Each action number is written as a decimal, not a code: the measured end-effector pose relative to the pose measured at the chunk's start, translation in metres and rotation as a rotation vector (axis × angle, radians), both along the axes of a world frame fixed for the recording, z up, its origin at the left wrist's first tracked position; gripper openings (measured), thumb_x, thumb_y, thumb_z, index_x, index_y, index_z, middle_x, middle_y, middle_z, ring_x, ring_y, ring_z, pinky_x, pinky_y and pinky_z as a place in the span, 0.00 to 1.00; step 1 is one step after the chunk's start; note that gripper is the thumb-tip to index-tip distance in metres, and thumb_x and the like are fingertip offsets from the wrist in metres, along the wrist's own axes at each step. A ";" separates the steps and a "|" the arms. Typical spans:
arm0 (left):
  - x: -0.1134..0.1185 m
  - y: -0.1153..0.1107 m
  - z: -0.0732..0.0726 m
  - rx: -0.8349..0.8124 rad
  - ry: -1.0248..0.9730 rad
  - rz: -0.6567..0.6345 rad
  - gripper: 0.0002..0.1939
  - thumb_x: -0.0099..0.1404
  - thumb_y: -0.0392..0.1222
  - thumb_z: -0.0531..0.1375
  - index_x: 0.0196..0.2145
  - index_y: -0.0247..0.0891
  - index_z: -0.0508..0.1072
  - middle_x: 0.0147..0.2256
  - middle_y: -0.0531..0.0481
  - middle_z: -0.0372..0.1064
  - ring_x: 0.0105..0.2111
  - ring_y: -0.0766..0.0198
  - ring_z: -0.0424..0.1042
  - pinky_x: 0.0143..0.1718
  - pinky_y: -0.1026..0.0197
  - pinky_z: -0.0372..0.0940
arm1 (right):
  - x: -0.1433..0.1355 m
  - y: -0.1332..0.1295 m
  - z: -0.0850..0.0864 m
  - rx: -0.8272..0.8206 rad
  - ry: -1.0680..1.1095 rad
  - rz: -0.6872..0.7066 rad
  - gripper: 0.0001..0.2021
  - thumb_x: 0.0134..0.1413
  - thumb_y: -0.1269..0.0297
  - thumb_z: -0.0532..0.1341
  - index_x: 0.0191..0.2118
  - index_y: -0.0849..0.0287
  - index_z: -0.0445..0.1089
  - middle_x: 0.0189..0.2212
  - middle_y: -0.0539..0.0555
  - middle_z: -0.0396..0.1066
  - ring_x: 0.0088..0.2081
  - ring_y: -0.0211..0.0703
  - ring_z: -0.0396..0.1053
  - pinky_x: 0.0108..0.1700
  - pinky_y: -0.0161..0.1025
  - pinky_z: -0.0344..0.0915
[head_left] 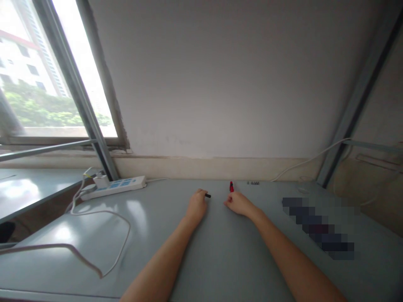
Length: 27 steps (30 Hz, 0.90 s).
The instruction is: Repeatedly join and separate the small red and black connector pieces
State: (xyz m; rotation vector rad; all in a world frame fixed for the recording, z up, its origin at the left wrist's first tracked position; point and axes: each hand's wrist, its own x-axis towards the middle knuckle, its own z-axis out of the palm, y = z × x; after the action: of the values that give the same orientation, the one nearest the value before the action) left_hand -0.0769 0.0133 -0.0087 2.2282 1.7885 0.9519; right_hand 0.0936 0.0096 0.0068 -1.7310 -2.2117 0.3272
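My left hand is closed around a small black stick-like piece, whose end pokes out to the right past the fingertips. Just across a short gap, my right hand has its fingers curled together low over the table. Directly behind its knuckles shows a small red object with a black top. Whether the right fingers grip that object or something smaller is hidden. A short row of tiny dark pieces lies near the wall, to the right of the red object.
On the grey table, a white power strip with a plugged-in adapter sits at back left. Its cable loops over the left side. A blurred-out dark object lies at right. Metal posts flank the wall.
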 end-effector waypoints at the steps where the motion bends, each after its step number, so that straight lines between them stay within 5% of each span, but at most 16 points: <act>1: 0.000 0.001 -0.001 -0.007 -0.056 -0.007 0.18 0.56 0.25 0.47 0.38 0.34 0.72 0.40 0.44 0.70 0.41 0.63 0.68 0.45 0.63 0.60 | 0.000 0.001 -0.001 0.008 0.040 0.000 0.07 0.49 0.67 0.55 0.30 0.63 0.69 0.29 0.57 0.71 0.30 0.39 0.66 0.30 0.32 0.56; 10: 0.014 0.002 0.001 -0.221 -0.641 -0.105 0.12 0.56 0.29 0.52 0.36 0.30 0.72 0.28 0.45 0.73 0.26 0.67 0.70 0.29 0.65 0.65 | -0.008 0.000 0.001 -0.047 0.320 0.102 0.18 0.58 0.63 0.43 0.27 0.63 0.65 0.16 0.48 0.61 0.20 0.33 0.58 0.26 0.30 0.54; 16: 0.015 -0.007 0.014 -0.266 -0.740 -0.099 0.12 0.56 0.29 0.53 0.36 0.32 0.73 0.27 0.48 0.73 0.26 0.69 0.70 0.27 0.68 0.63 | -0.008 0.001 0.006 -0.026 0.436 0.111 0.16 0.56 0.63 0.46 0.23 0.62 0.62 0.13 0.45 0.57 0.18 0.32 0.56 0.26 0.30 0.54; 27: 0.013 -0.009 0.019 -0.280 -0.851 -0.097 0.12 0.55 0.29 0.52 0.35 0.31 0.73 0.26 0.48 0.73 0.24 0.70 0.67 0.27 0.68 0.61 | -0.004 0.005 0.007 -0.017 0.560 0.183 0.09 0.52 0.66 0.52 0.25 0.62 0.64 0.19 0.47 0.65 0.19 0.31 0.57 0.25 0.29 0.54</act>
State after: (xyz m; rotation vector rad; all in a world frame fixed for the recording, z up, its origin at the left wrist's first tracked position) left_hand -0.0641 0.0045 0.0101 1.3907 1.2928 1.2660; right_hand 0.0892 0.0146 0.0140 -1.2412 -1.9444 0.7700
